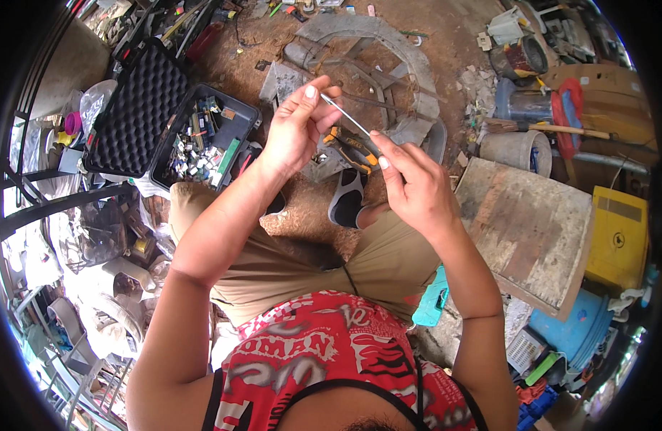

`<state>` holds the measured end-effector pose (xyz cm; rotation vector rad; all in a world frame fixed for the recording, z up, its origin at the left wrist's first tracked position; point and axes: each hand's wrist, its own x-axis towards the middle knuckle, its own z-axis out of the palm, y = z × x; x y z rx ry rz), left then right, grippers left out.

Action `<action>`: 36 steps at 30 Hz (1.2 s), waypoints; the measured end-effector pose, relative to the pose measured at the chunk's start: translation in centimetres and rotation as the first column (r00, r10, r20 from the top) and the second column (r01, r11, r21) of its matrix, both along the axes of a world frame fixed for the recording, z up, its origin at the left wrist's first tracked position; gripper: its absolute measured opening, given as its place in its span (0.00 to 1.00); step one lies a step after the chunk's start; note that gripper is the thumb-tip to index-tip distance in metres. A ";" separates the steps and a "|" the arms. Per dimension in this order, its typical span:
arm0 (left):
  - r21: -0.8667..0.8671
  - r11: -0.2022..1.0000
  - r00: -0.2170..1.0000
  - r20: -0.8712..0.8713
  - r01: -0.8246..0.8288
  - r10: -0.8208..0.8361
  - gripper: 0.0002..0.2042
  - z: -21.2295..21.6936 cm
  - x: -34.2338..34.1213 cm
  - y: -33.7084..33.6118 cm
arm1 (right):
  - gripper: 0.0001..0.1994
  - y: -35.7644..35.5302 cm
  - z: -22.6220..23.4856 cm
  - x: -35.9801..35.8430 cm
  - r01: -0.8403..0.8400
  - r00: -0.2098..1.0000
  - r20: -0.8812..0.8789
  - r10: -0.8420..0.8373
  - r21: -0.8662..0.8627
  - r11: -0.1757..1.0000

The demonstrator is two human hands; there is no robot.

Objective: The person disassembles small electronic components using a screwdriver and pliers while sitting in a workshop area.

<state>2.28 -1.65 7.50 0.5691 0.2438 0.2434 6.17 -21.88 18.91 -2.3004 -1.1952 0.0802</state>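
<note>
Raised in front of me, a thin silvery metal rod [347,117] runs between my two hands at a slant. My left hand [295,126] pinches its upper end between thumb and fingertips. The lower end is in the closed fingers of my right hand [417,179], index finger stretched along it. Whether that end has a handle is hidden by the hand. Below the rod, pliers with orange and black handles [351,151] lie near my shoe.
An open black case [252,115] with foam in its lid holds many small parts at the left. A round metal frame [424,86] lies ahead on the dirt floor. On the right stand a wooden board [525,230], a yellow case [618,237] and a blue bucket [579,327].
</note>
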 end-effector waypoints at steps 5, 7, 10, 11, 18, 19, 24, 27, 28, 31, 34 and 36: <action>0.042 0.999 0.999 0.029 0.014 -0.015 0.19 -0.4 0.0 0.3 | 0.20 1.0 -0.5 -0.4 -0.006 0.997 0.075 0.008 -0.032 0.999; 0.198 0.980 0.999 -0.032 0.016 -0.009 0.19 0.2 0.1 0.1 | 0.20 1.2 -0.1 -0.4 0.016 0.999 0.035 -0.013 -0.090 0.996; 0.297 0.954 0.997 -0.065 0.049 -0.031 0.20 0.1 0.2 0.5 | 0.20 1.2 -0.1 0.1 0.009 0.996 0.088 0.001 -0.117 0.993; 0.306 0.950 0.997 -0.058 0.060 -0.044 0.20 0.0 0.2 0.7 | 0.20 1.2 0.1 0.1 0.012 0.997 0.071 -0.004 -0.118 0.993; 0.419 0.905 0.997 -0.011 0.080 -0.083 0.21 0.2 -0.2 1.0 | 0.17 1.3 2.7 1.4 -0.022 0.996 -0.083 0.016 -0.076 0.997; 0.421 0.905 0.997 0.000 0.069 -0.076 0.21 0.1 -0.2 1.0 | 0.16 1.3 2.9 1.7 -0.031 0.994 -0.109 0.026 -0.046 0.998; 0.381 0.923 0.997 0.018 0.057 -0.069 0.21 -0.4 0.0 0.6 | 0.16 0.6 2.3 3.3 -0.092 0.990 -0.105 0.090 -0.011 0.996; 0.317 0.939 0.992 -0.041 0.130 -0.124 0.20 -0.4 -0.2 0.9 | 0.16 0.7 3.0 2.4 -0.041 0.995 -0.093 0.031 -0.105 0.994; 0.258 0.960 0.994 -0.033 0.110 -0.105 0.20 -0.4 -0.1 0.8 | 0.16 0.7 3.3 1.8 -0.011 0.995 -0.098 -0.004 -0.158 0.987; 0.107 0.992 0.998 -0.016 0.064 -0.062 0.19 -0.3 0.1 0.6 | 0.16 0.6 1.9 0.2 0.024 0.999 -0.018 -0.026 -0.126 0.992; 0.095 0.995 0.999 -0.012 0.040 -0.039 0.20 0.0 0.1 1.3 | 0.17 0.5 0.5 -0.5 0.037 0.999 -0.024 -0.039 -0.073 0.997; 0.187 0.982 0.999 -0.032 0.013 -0.007 0.21 0.0 0.1 1.4 | 0.15 -0.9 -1.3 -0.2 0.072 0.994 -0.093 -0.062 0.110 0.991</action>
